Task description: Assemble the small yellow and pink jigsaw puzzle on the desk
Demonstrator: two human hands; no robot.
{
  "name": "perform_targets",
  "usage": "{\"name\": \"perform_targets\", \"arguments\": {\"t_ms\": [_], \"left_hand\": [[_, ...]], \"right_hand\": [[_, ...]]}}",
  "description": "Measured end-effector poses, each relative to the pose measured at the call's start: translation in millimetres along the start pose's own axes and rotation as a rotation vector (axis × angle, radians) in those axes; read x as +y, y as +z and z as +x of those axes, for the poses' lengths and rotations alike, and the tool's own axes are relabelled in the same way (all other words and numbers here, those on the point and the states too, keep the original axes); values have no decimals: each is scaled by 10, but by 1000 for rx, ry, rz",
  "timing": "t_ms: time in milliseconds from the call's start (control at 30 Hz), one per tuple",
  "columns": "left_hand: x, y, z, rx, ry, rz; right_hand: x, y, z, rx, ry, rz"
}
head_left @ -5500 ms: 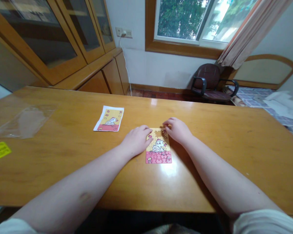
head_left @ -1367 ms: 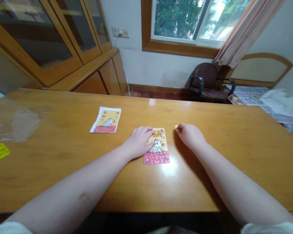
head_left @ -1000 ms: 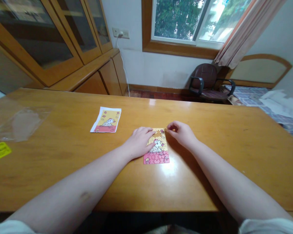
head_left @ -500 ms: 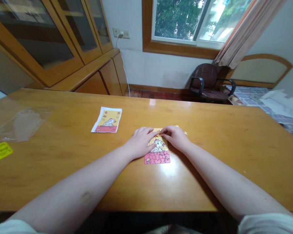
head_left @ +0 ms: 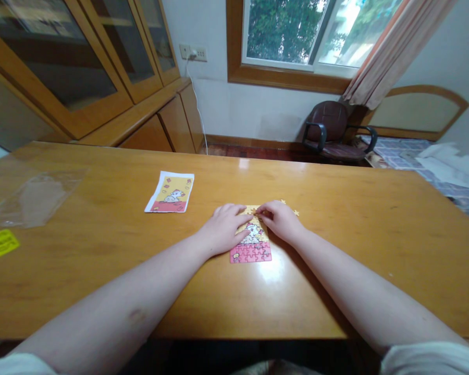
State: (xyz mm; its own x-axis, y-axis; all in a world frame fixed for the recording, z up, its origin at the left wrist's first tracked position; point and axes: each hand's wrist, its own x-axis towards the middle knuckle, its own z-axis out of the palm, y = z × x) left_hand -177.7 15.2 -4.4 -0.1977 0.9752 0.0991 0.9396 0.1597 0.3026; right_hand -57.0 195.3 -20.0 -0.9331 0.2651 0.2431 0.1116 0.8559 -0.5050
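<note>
A jigsaw puzzle lies flat on the table, pink along its near edge and yellow above, with a white cartoon animal in the middle. Across its left side rests my left hand, fingers spread and palm down, hiding part of that edge. My right hand is over the upper right of the puzzle, thumb and fingertips pinched on a small yellow puzzle piece that is mostly covered by the fingers. Just beyond this hand lie two loose yellow pieces, one by the knuckles and another puzzle piece to the right.
A printed reference picture with the same animal lies to the left on the wooden table. Farther left are a clear plastic bag and a yellow label. Beyond the table stand a cabinet and an armchair.
Very little differs. My right fingertips have shifted slightly over the same spot in the puzzle, and my left hand stays in place. The whole view has moved by a few pixels.
</note>
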Motion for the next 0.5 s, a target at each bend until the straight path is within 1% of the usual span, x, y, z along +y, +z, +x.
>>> {"name": "perform_targets", "arguments": {"t_ms": [100,233,333,500], "left_hand": [[-3,-2,0,-15,-14,-7],[2,2,5,-14,-25,-23],[1,9,10,-24,-30,-12],[4,6,17,-36,-23,10]], "right_hand": [[36,-115,-17,24,-44,-67],[46,-219,-46,-69,-141,-131],[10,-210,-67,-128,-208,-188],[-66,-178,-86,-150,-248,-248]]}}
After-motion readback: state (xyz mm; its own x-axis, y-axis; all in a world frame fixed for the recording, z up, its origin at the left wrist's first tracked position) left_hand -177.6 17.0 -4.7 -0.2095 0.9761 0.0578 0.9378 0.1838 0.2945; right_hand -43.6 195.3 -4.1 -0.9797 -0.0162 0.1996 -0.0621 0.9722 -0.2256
